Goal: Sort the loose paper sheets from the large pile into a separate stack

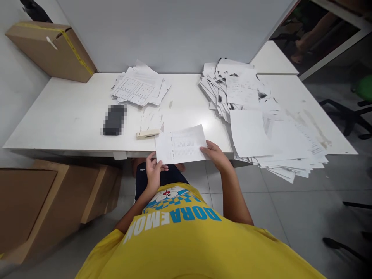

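A white printed sheet of paper [182, 145] is at the table's front edge, tilted slightly, with lines of text on it. My right hand [216, 155] grips its right edge, thumb on top and the other fingers underneath. At the lower left corner, my left hand [154, 169] is closed loosely around the paper, some fingers curled below the edge. A cream stapler [147, 134] lies just left of the sheet, close to its upper left corner.
The white table [72, 116] carries a smaller paper stack [139, 87] at the back and a large messy paper pile [250, 131] on the right, overhanging the front edge. A blurred dark object [114, 120] lies left. Cardboard boxes [49, 48] stand at the left.
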{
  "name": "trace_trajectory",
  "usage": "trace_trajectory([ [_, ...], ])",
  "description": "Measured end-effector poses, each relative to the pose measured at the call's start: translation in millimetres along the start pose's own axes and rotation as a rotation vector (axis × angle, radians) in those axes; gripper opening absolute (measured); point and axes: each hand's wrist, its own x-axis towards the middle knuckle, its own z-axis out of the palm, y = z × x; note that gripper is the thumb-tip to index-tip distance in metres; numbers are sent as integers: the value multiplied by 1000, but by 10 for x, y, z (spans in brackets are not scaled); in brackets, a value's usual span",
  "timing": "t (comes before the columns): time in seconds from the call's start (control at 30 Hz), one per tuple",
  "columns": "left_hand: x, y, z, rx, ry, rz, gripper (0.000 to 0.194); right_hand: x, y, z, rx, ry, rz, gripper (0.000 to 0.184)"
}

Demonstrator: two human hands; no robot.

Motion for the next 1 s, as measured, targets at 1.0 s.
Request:
trace_trajectory([
  [1.0, 589, 602, -511, 1620, -335, 973, 83, 14, 113, 5, 48, -86, -32, 51],
])
